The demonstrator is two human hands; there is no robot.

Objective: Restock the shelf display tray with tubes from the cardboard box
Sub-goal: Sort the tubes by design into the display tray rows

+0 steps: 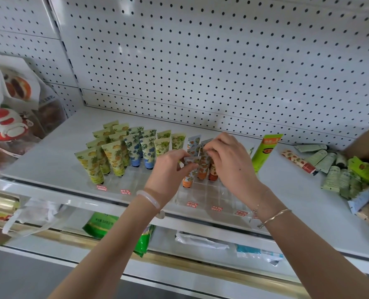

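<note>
Presently, an orange-patterned white plastic tube (192,163) is pinched at its crimped end by the left hand (168,167), long axis upright, cap down, over the clear acrylic display tray (203,195). A neighbouring orange-fruit tube (203,167) is pinched by the right hand (228,162). Vacant slots are noted frontward and rightward; the brown cardboard box (364,143) is set well apart, rightward.

Yellow, blue and orange fruit-print tubes (114,156) (caps down) before white dotted pegboard (222,61).
</note>
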